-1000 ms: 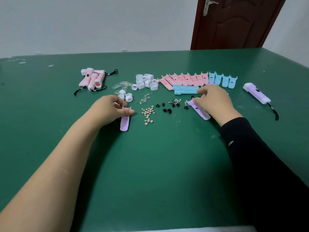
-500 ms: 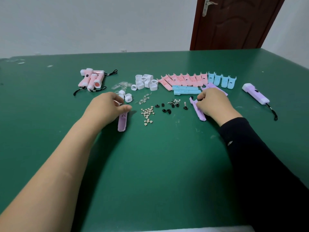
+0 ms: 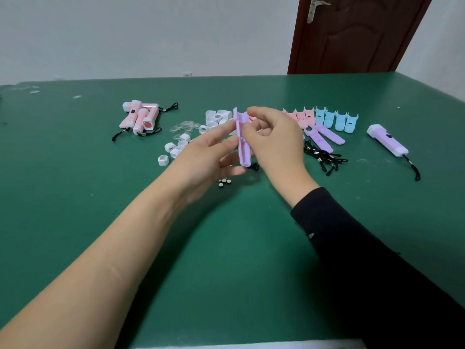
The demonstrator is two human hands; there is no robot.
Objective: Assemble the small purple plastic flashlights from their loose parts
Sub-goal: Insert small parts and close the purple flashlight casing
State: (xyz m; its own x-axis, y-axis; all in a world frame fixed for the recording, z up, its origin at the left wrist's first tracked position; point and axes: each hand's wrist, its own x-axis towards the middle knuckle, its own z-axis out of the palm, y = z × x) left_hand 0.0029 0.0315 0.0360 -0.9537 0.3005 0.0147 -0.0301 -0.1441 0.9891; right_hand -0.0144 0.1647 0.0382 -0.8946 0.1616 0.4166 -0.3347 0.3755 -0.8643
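1. the left forearm is bare; the right arm wears a black sleeve (image 3: 352,248). both reach over the green table (image 3: 75,197).
2. button cells (image 3: 224,182): four show, lying loose on the table just below the left hand.
3. the left hand (image 3: 208,154) and right hand (image 3: 274,144) meet above the table centre, both gripping the purple flashlight shell (image 3: 243,144). it is upright, lifted off the surface. the left fingers support its lower end; the right thumb and fingers pinch its upper half. whether it is one shell half or two pressed together cannot be told.
4. white end caps (image 3: 169,147): several loose to the left of the hands, more in a cluster farther back, partly hidden.
5. black lanyards (image 3: 324,157): one tangled heap right of the hands; count not readable.
6. purple shell halves (image 3: 327,137): two, side by side, beyond the lanyards.
7. assembled purple flashlight (image 3: 387,141): one, far right, lanyard attached.
8. clear lenses (image 3: 185,127): an overlapping pile; count not readable.
9. assembled pink flashlights (image 3: 139,117): three, heaped at far left.
10. pink shell halves (image 3: 299,117): a row partly hidden by the right hand.
11. blue shell halves (image 3: 337,119): four in a row.
12. brown door (image 3: 352,34) behind the table.
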